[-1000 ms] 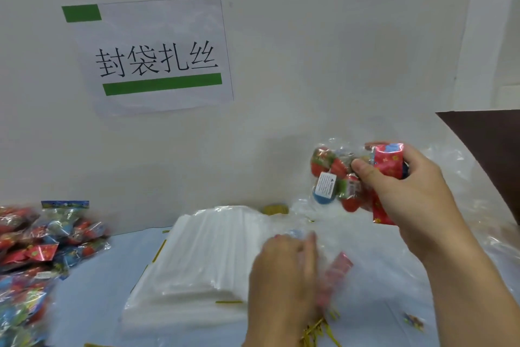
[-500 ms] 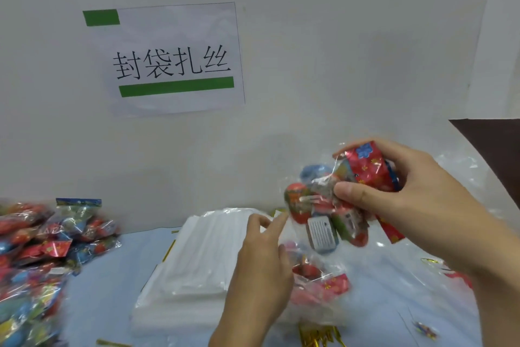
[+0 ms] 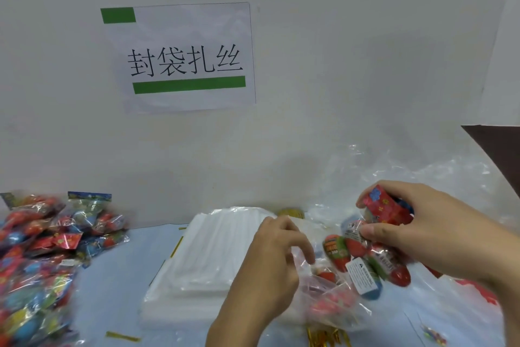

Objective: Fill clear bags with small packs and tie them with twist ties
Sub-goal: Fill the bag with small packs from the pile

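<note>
Over the worktop [image 3: 118, 284], my right hand [image 3: 427, 231] grips a small pack [image 3: 365, 256] just above the clear bag [image 3: 332, 301], whose mouth my left hand [image 3: 270, 259] pinches. If that thin mouth slips shut, I think the pack could miss and fall.

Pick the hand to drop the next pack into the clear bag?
Right. The right hand already grips the small pack just above the clear bag, whose mouth the left hand holds.
</note>
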A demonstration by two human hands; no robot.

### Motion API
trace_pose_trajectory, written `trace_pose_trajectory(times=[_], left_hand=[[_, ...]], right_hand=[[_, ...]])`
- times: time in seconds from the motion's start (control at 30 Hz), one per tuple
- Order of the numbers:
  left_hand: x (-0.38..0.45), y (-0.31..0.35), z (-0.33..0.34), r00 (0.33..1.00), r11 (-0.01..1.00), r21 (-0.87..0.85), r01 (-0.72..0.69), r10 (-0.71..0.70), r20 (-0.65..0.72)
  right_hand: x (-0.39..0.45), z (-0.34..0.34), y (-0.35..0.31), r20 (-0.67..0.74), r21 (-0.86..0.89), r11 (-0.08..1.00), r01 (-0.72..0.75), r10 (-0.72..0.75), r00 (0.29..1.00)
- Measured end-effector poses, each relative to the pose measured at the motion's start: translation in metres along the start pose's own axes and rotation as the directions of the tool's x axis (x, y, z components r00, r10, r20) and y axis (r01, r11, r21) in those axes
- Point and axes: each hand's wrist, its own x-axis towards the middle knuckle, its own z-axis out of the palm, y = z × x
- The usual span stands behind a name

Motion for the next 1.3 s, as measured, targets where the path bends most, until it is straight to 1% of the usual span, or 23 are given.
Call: trace_pose_trajectory(times=[0.1, 0.17, 0.23, 0.27, 0.3, 0.37, 0.43, 0.47, 0.53, 0.6, 0.63, 0.7, 0.73, 0.77, 0.8, 0.83, 0.9, 1.0, 1.03, 1.1, 1.17, 1.23, 1.3], left_hand=[[-0.002, -0.003, 0.007, 0.997, 0.998, 0.031, 0.055, -0.056, 0.044], [-0.005, -0.003, 0.012, 0.989, 0.985, 0.144, 0.092, -0.107, 0.101], [-0.005, -0.003, 0.014, 0.989, 0.957, 0.275, 0.095, -0.123, 0.085], [-0.005, -0.003, 0.014, 0.992, 0.948, 0.299, 0.107, -0.123, 0.035], [-0.004, -0.003, 0.014, 0.991, 0.952, 0.278, 0.13, -0.122, -0.046], [-0.003, -0.003, 0.013, 0.971, 0.97, 0.179, 0.165, -0.128, -0.2], [0.001, -0.001, 0.011, 0.947, 0.984, 0.084, 0.159, -0.128, -0.294], [0.002, 0.001, 0.01, 0.939, 0.99, 0.032, 0.135, -0.118, -0.323], [0.004, 0.007, 0.008, 0.934, 0.994, -0.073, 0.078, -0.098, -0.344], [0.005, 0.012, 0.007, 0.939, 0.989, -0.141, 0.039, -0.084, -0.332], [0.005, 0.015, 0.006, 0.944, 0.987, -0.161, 0.029, -0.08, -0.321], [0.006, 0.018, 0.006, 0.948, 0.984, -0.177, 0.002, -0.058, -0.314], [0.006, 0.02, 0.005, 0.947, 0.984, -0.178, -0.019, -0.039, -0.318], [0.006, 0.022, 0.004, 0.947, 0.985, -0.167, -0.046, -0.011, -0.322], [0.006, 0.025, 0.004, 0.945, 0.986, -0.145, -0.079, 0.027, -0.326], [0.006, 0.028, 0.003, 0.942, 0.986, -0.12, -0.112, 0.067, -0.329], [0.005, 0.032, 0.002, 0.925, 0.983, -0.081, -0.164, 0.125, -0.36], [0.006, 0.033, -0.002, 0.904, 0.971, -0.089, -0.221, 0.17, -0.393], [0.006, 0.034, -0.003, 0.907, 0.963, -0.109, -0.247, 0.19, -0.376], [0.006, 0.038, -0.004, 0.911, 0.945, -0.133, -0.299, 0.242, -0.333], [0.007, 0.041, -0.001, 0.916, 0.934, -0.145, -0.327, 0.275, -0.293], [0.006, 0.042, 0.002, 0.935, 0.945, -0.184, -0.27, 0.212, -0.285], [0.005, 0.039, 0.001, 0.94, 0.959, -0.244, -0.148, 0.059, -0.336]], right_hand=[[0.001, 0.001, 0.002, -0.025, -0.016, 1.0, -0.001, 0.001, 1.0], [0.002, 0.001, 0.003, -0.001, -0.034, 0.999, 0.006, -0.006, 1.0], [0.001, -0.001, 0.003, 0.059, -0.005, 1.0, 0.023, -0.023, 0.998], [0.0, -0.003, 0.002, 0.11, 0.013, 0.999, 0.039, -0.04, 0.993], [-0.002, -0.004, 0.001, 0.171, 0.034, 0.998, 0.047, -0.053, 0.984], [-0.004, -0.004, -0.002, 0.281, 0.046, 0.998, 0.033, -0.044, 0.959], [-0.004, 0.0, -0.001, 0.322, -0.015, 1.0, 0.017, -0.012, 0.947], [-0.004, 0.002, -0.001, 0.311, -0.052, 0.998, 0.018, -0.001, 0.95], [0.0, 0.006, 0.001, 0.227, -0.091, 0.996, 0.004, 0.017, 0.974], [0.005, 0.009, 0.001, 0.078, -0.066, 0.997, -0.033, 0.038, 0.996], [0.009, 0.012, 0.001, -0.021, -0.056, 0.998, -0.037, 0.036, 0.999], [0.015, 0.021, -0.001, -0.227, -0.04, 0.998, -0.04, 0.03, 0.974], [0.017, 0.028, -0.004, -0.304, -0.027, 0.999, -0.041, 0.031, 0.952], [0.019, 0.035, -0.007, -0.354, -0.005, 0.999, -0.041, 0.037, 0.935], [0.02, 0.044, -0.011, -0.372, 0.027, 0.999, -0.041, 0.048, 0.927], [0.021, 0.052, -0.014, -0.356, 0.07, 0.997, -0.045, 0.067, 0.932], [0.025, 0.068, -0.017, -0.269, 0.161, 0.985, -0.066, 0.108, 0.957], [0.03, 0.087, -0.016, -0.182, 0.291, 0.951, -0.106, 0.163, 0.97], [0.031, 0.092, -0.013, -0.19, 0.303, 0.946, -0.112, 0.175, 0.966], [0.034, 0.099, -0.007, -0.256, 0.268, 0.958, -0.106, 0.177, 0.95], [0.036, 0.101, 0.0, -0.297, 0.29, 0.951, -0.105, 0.194, 0.935], [0.038, 0.096, 0.005, -0.236, 0.34, 0.933, -0.12, 0.208, 0.949], [0.038, 0.092, 0.007, -0.137, 0.429, 0.895, -0.119, 0.195, 0.971]])
